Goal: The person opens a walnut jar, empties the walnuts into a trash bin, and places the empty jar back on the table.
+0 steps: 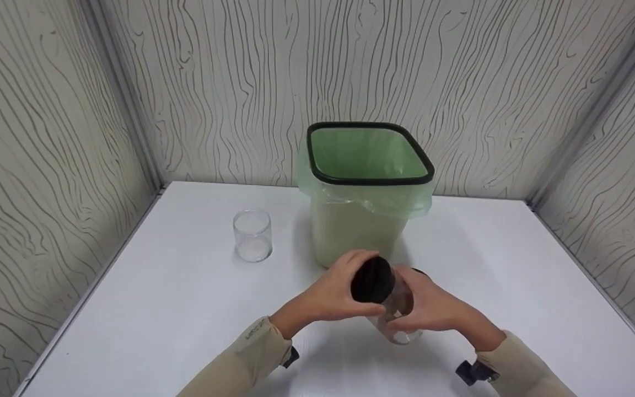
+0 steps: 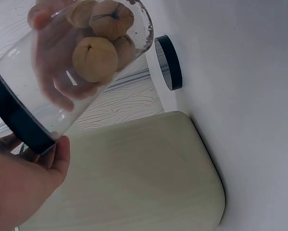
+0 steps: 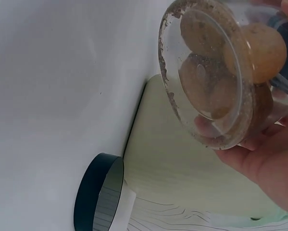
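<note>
My left hand (image 1: 331, 292) grips the black lid (image 1: 372, 280) of a clear jar (image 1: 404, 336), fingers and thumb around its edge. Around the jar's body, my right hand (image 1: 433, 303) holds it tilted above the table, lid end up toward the left. Several round brown nuts (image 2: 95, 58), which look like walnuts, lie toward the jar's base. Dark crumbs (image 3: 168, 72) cling along the base's edge. The lid is on the jar's mouth; whether it is loose I cannot tell.
A pale bin (image 1: 350, 231) with a green liner and black rim stands just beyond my hands. An empty clear glass (image 1: 253, 237) stands to its left. Another black lid (image 2: 169, 62) lies on the white table (image 1: 157, 309), mostly hidden behind my right hand in the head view.
</note>
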`<state>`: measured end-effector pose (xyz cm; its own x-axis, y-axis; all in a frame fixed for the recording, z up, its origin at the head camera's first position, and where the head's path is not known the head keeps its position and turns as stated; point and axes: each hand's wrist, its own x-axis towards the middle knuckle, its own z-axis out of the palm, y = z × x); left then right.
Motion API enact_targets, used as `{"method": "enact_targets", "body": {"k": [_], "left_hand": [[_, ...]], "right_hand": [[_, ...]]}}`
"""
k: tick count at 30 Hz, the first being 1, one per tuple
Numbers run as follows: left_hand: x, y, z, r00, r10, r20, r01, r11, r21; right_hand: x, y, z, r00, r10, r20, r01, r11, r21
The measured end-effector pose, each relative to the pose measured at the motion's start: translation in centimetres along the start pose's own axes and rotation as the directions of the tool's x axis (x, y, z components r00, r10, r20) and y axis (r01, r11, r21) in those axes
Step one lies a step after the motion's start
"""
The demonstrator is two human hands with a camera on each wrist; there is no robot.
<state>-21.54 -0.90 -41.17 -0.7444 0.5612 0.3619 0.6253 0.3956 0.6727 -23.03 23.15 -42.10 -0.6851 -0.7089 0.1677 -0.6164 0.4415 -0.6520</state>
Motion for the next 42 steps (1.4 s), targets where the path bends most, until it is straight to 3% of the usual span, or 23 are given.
{"method": "enact_targets", "body": {"k": [5,10,15,20,26,31,42], "left_hand": [[0.0,0.0,0.1,0.998,0.035,-0.049,-0.035,0.999,0.014],[0.0,-0.2,0.0,0.991,0.094,-0.098,-0.095,0.995,-0.008],[-0.1,-0.2,-0.2,0.984,0.136,-0.116,-0.142,0.989,-0.051],[-0.3,-0.2,-0.5,0.984,0.149,-0.098,-0.160,0.981,-0.113],[-0.4,-0.5,-0.9,0.977,0.213,-0.023,-0.213,0.977,0.013],[-0.2,-0.7,-1.2,0.957,0.288,-0.032,-0.281,0.950,0.137],[-0.6,-0.8,-1.0,0.962,0.264,-0.068,-0.245,0.946,0.210]], "right_hand": [[0.1,-0.4,0.1,1.000,0.022,0.019,-0.022,0.999,0.025],[0.0,-0.4,-0.1,0.998,-0.004,0.059,-0.002,0.995,0.102],[0.0,-0.1,-0.2,0.994,-0.059,0.093,0.041,0.983,0.180],[-0.1,0.1,0.0,0.991,-0.057,0.124,0.026,0.970,0.241],[0.3,0.0,0.2,0.986,-0.106,0.129,0.077,0.974,0.213],[0.7,-0.5,0.1,0.987,-0.118,0.112,0.098,0.980,0.175],[1.0,-0.7,0.1,0.988,-0.122,0.093,0.111,0.987,0.117]]}}
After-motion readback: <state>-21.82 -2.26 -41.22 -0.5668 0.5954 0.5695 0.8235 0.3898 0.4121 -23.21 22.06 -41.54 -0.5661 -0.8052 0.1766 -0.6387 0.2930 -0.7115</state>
